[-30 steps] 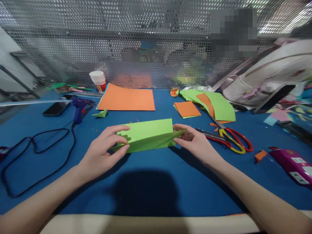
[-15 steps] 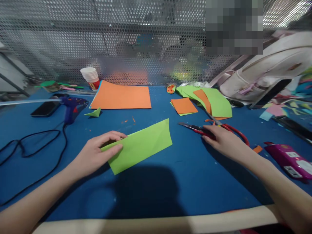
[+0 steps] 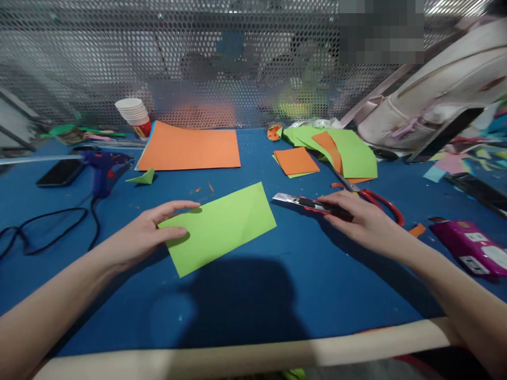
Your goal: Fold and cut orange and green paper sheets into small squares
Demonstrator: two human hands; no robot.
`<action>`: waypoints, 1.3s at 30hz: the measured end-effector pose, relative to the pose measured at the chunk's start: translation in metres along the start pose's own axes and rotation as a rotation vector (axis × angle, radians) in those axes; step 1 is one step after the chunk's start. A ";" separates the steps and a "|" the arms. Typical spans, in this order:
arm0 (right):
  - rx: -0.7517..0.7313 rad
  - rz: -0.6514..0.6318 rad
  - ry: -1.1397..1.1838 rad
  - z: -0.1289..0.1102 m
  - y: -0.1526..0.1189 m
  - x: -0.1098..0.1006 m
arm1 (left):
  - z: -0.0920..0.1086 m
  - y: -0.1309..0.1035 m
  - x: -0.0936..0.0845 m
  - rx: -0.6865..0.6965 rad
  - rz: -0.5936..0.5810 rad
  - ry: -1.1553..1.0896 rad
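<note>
A green paper strip point(image 3: 225, 227) lies slanted at the middle of the blue table point(image 3: 245, 316). The thumb of my left hand point(image 3: 158, 227) rests on the paper's left end and the other fingers are at its upper edge, spread from the thumb. Right of the paper, my right hand point(image 3: 356, 216) grips a red and black utility knife point(image 3: 309, 203), whose blade points left toward the paper. Scissors with red handles point(image 3: 382, 203) lie just behind my right hand.
Orange sheets point(image 3: 194, 150), small orange squares point(image 3: 297, 161) and green sheets point(image 3: 358, 153) lie farther back. A blue glue gun point(image 3: 102, 171) and phone point(image 3: 61, 172) are left; a purple pouch point(image 3: 469, 248) is right. Paper cups point(image 3: 134, 116) stand behind.
The green paper now lies flatter, and my left fingers have loosened and spread. The knife is now lifted in my right hand, with its blade in plain view. The camera view has tilted down slightly.
</note>
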State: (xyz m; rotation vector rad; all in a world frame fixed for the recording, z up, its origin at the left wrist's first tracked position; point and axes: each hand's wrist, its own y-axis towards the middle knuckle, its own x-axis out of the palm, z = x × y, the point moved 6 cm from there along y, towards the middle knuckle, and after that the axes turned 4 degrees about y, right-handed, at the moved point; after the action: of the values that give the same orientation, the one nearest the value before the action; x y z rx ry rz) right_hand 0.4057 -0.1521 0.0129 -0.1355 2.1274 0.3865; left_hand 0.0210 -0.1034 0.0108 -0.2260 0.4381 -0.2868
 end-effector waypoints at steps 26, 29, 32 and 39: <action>-0.154 -0.197 0.124 -0.003 0.000 0.012 | 0.006 0.000 0.007 0.234 -0.075 0.683; -0.166 -0.216 0.120 0.002 -0.001 0.013 | 0.011 -0.002 0.007 0.437 -0.005 0.875; -0.178 -0.225 0.126 0.005 -0.002 0.013 | 0.024 -0.005 0.012 0.662 0.074 1.043; -0.165 -0.202 0.144 0.003 0.000 0.016 | 0.050 0.010 0.087 0.920 -0.426 1.056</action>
State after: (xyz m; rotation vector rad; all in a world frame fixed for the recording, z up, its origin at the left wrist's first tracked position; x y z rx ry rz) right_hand 0.3986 -0.1507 -0.0022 -0.4825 2.1954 0.4427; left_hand 0.1206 -0.1147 0.0187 0.7936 1.2421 -0.9999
